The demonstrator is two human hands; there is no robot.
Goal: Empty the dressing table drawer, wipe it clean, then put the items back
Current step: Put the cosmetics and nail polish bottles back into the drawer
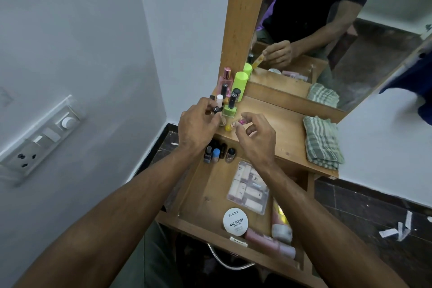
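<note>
Wooden dressing table top (pixel 280 128) lies under both hands. Judging by the drawer (pixel 203 196) still holding goods below the wrists, emptying is underway. Left hand (pixel 198 124) pinches a small black-capped bottle (pixel 216 109); right hand (pixel 256 138) pinches what seems a pink-and-yellow tube (pixel 236 124). Next: set both down, reach back.

Free room and obstacles. Bottles crowd the back left corner of the tabletop (pixel 275 124): a pink perfume bottle (pixel 226 82), a lime-green can (pixel 240 85) and nail polish bottles (pixel 230 105), blocking my left hand (pixel 198 124). Bare wood lies open between my right hand (pixel 257 138) and the folded checked cloth (pixel 323 140). In the open drawer (pixel 203 194), small bottles (pixel 218 153) fill the far end; a plastic packet (pixel 249 187), white tin (pixel 235 221) and tubes (pixel 279 224) line its right side, leaving the left floor passable.
</note>
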